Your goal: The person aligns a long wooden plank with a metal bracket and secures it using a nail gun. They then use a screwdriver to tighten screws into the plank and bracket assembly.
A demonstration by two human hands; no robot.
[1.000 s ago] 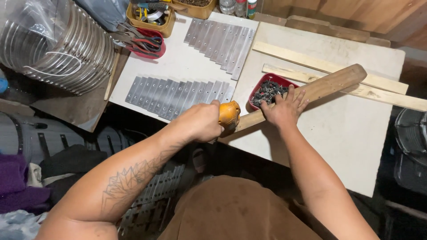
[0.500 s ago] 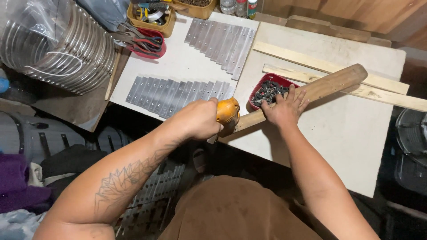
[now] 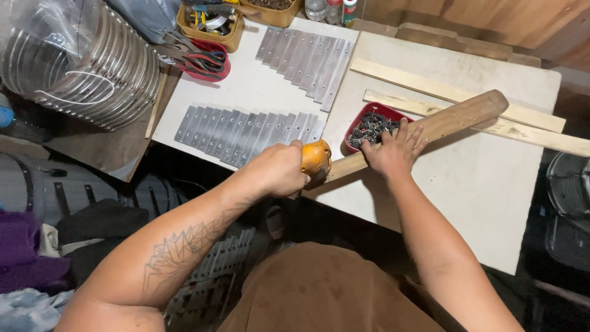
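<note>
The left hand (image 3: 276, 172) is gripping an orange tool (image 3: 315, 161) at the near edge of the white table (image 3: 491, 197), fingers closed round it; the tool's tip is hidden against the near end of a long wooden bar (image 3: 430, 128); what kind of tool it is cannot be told. The right hand (image 3: 393, 150) is lying flat on the bar with fingers spread, holding nothing, pressing it down just beside a red tray (image 3: 362, 117) of small dark screws (image 3: 370, 128); the fingertips are reaching the tray's near rim.

The bar is running slantwise from the near edge toward the far right corner, crossing over one of two pale slats (image 3: 455, 92) lying along the far side. To the left, on a white board (image 3: 258, 86), two rows of grey metal strips (image 3: 246, 129) are lying side by side, the nearer row ending close to the left hand; a red bowl of pliers (image 3: 206, 61) and a yellow box (image 3: 212, 21) are sitting at the far left corner; a coil of metal bands in clear plastic (image 3: 80, 61) is resting beyond the left edge.
</note>
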